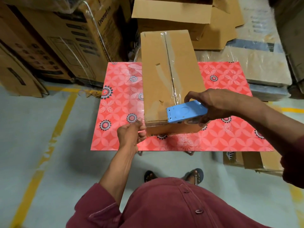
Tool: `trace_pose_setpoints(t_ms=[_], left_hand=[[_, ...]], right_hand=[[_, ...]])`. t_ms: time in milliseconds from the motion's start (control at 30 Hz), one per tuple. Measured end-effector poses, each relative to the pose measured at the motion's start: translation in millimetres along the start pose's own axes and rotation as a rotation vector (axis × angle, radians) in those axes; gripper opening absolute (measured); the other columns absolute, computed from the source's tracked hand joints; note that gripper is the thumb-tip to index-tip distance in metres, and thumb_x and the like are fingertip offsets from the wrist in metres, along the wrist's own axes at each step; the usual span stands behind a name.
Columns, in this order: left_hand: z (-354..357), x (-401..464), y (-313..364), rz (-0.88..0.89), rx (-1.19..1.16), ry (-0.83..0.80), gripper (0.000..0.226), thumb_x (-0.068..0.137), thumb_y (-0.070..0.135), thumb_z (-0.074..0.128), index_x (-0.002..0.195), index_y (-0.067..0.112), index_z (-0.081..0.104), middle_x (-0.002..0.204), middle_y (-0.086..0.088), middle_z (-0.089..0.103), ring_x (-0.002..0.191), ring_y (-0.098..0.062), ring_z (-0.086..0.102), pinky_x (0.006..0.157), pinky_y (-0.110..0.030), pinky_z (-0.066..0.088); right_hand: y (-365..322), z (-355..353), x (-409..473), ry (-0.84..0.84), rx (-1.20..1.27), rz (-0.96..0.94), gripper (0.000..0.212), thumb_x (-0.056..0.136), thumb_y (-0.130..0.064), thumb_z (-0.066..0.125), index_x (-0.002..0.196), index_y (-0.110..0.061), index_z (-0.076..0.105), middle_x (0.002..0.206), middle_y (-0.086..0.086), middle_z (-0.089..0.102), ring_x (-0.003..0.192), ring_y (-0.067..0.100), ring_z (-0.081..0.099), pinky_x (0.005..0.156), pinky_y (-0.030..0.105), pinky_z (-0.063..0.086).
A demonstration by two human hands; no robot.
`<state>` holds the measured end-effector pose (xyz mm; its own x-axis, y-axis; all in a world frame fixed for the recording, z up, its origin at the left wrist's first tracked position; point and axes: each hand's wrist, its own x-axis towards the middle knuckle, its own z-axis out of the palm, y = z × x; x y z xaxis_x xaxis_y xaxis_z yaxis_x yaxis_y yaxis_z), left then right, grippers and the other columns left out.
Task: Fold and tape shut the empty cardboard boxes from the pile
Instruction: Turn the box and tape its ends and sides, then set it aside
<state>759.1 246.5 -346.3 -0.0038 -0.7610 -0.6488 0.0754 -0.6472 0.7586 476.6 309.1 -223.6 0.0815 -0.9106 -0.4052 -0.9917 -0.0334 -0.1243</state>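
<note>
Warehouse floor all around, grey concrete with yellow lines, and stacks of big printed cartons on the left plus an open pile of empty boxes at the back. Up front sits a small counter covered in a red flowery sheet. The cardboard box lies lengthwise on it, flaps folded shut, clear tape running down the centre seam. The person's right hand has its grip wrapped around a blue tape dispenser, which sits at the near end of the box top, right on the seam. The left hand is at the near left corner of the box, fingers curled and touching the edge; looks like it's pinching the cardboard or a bit of tape there, hard to say for sure. Maroon shirt and sandalled feet below.
</note>
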Motion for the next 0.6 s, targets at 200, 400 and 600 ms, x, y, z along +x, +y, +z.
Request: trace_pose_setpoints(t_ms=[200,400,600], left_hand=[[2.8,6.6,-9.8,0.016,0.019,0.026,0.025,0.094,0.021,0.078,0.08,0.004,0.068,0.063,-0.005,0.07,0.044,-0.013,0.048,0.045,-0.025,0.049],[6.6,14.6,-24.3,-0.002,0.014,0.059,0.023,0.094,0.025,0.078,0.084,0.005,0.07,0.066,-0.003,0.07,0.044,-0.011,0.046,0.044,-0.025,0.042],[-1.8,25.4,-25.0,-0.052,0.122,0.001,0.019,0.099,0.023,0.069,0.089,0.007,0.071,0.076,-0.003,0.073,0.047,-0.012,0.033,0.04,-0.017,0.021]], right_hand=[[0.3,2.5,5.3,-0.029,-0.041,0.019,0.079,0.07,-0.074,0.073,0.133,-0.04,0.039,0.077,-0.008,0.055,0.069,0.02,0.057,0.055,0.036,0.041],[-0.8,4.4,17.8,-0.054,-0.086,0.026,0.075,0.075,-0.068,0.078,0.131,-0.04,0.037,0.08,-0.006,0.056,0.068,0.019,0.056,0.061,0.042,0.05],[-5.4,4.6,24.4,-0.076,-0.126,0.035,0.072,0.077,-0.059,0.081,0.131,-0.038,0.038,0.084,-0.007,0.054,0.073,0.022,0.055,0.06,0.039,0.047]])
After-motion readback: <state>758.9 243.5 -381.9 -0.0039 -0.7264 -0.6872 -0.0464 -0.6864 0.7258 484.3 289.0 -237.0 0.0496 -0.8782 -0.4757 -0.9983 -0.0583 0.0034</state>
